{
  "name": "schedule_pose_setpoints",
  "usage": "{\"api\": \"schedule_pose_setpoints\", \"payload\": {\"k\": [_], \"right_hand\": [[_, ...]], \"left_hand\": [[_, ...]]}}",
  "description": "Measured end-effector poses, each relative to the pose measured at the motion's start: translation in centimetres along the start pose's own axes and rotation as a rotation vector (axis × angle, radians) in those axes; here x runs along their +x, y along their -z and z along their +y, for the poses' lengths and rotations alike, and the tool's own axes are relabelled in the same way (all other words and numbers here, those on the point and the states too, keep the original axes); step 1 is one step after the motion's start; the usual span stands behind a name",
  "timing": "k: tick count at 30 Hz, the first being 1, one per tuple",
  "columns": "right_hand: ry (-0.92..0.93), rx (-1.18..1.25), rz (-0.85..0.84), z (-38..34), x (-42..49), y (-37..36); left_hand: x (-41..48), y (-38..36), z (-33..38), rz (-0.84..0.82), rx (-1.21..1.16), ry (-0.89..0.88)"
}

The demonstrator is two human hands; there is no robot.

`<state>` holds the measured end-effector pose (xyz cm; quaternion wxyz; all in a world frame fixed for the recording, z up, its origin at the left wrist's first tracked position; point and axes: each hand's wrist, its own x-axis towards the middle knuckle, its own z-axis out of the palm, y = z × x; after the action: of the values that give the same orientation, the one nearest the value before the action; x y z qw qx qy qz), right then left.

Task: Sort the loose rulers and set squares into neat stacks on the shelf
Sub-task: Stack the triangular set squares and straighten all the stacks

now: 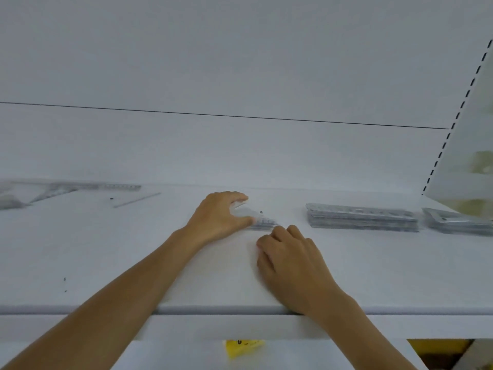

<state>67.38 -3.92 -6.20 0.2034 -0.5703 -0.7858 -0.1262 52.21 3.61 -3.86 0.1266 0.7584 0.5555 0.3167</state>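
Observation:
A small stack of clear set squares lies at the middle of the white shelf. My left hand grips its left side, fingers over the far edge and thumb at the near edge. My right hand rests on the shelf just in front of that stack, fingers curled, its fingertips close to the stack's near corner; whether they touch it I cannot tell. A neat stack of rulers sits to the right, and another stack lies further right.
Loose clear set squares and rulers lie scattered at the far left of the shelf, with a single thin ruler nearby. A slotted upright and side panel bound the shelf on the right. Yellow packaging shows below the shelf's front edge.

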Motion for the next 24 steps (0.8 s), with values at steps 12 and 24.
{"api": "schedule_pose_setpoints", "payload": {"k": [12,24], "right_hand": [[0.07,0.096,-0.04,0.7,0.1,-0.3],[0.054,0.088,-0.087,0.8,0.4,0.3]], "left_hand": [[0.1,-0.7,-1.1,-0.069,0.08,0.068],[-0.1,-0.4,-1.1,-0.01,0.055,-0.072]]}}
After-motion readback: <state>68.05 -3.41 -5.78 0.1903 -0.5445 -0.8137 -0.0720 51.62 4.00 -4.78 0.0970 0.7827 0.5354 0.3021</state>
